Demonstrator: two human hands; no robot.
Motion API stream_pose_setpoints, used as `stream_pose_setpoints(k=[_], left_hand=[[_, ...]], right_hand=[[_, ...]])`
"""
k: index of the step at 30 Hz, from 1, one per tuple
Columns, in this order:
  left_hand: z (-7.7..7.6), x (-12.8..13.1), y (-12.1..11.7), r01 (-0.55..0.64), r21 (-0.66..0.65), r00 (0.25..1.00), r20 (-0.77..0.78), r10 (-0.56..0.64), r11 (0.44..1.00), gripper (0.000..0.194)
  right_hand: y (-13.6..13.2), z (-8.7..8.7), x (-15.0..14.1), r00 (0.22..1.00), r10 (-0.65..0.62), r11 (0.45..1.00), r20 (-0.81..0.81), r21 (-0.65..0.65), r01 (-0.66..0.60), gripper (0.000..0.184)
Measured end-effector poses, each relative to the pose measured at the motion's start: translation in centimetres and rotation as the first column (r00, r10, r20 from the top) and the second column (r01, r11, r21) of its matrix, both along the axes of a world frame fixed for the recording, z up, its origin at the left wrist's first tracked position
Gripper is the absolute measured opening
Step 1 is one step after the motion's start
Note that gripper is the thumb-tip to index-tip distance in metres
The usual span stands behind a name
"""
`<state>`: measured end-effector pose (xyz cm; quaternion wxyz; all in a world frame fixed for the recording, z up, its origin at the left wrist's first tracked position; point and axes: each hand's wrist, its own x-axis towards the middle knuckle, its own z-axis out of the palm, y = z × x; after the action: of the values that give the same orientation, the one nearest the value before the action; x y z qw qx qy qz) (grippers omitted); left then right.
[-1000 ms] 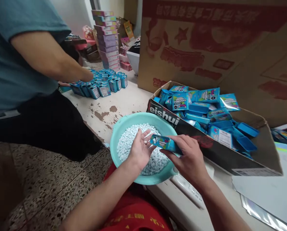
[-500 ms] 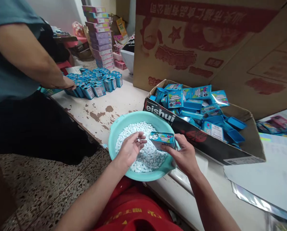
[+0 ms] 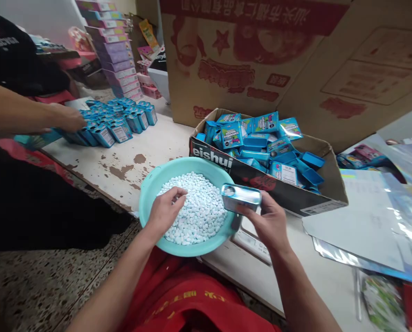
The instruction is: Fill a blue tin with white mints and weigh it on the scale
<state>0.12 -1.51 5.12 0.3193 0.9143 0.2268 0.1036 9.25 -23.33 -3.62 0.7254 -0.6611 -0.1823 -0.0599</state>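
My right hand grips a small blue candy tin at the right rim of a turquoise bowl. The tin lies roughly level, with a round opening at its left end. Small white candies fill much of the bowl. Over the left part of the bowl, my left hand has its fingers curled together above the candies; whatever is between the fingertips, if anything, is too small to make out.
Behind the bowl stands an open carton of blue tins, backed by a large cardboard box. Blue tins stand grouped at the left, where a co-worker's hand reaches. Papers lie right; a white device sits beside the bowl.
The view has shifted right. My left hand has turned over from palm up to fingers curled downward. The tin in my right hand has tilted, hiding its printed face, and moved toward the bowl's rim.
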Motion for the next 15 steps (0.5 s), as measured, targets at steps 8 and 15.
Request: stream_pose_setpoints(k=[8,15], left_hand=[[-2.4,-3.3,0.8,0.336,0.668,0.94,-0.19,-0.284,0.664,0.035],[-2.5,-3.2,1.2,0.429,0.596,0.903,-0.274,-0.33,0.678,0.046]], right_hand=[[-5.3,-7.9,0.5,0.922,-0.208,0.968,-0.327,0.068,0.243,0.047],[-6.0,-11.4,0.4,0.909,-0.121,0.984,-0.4,0.075,0.164,0.05]])
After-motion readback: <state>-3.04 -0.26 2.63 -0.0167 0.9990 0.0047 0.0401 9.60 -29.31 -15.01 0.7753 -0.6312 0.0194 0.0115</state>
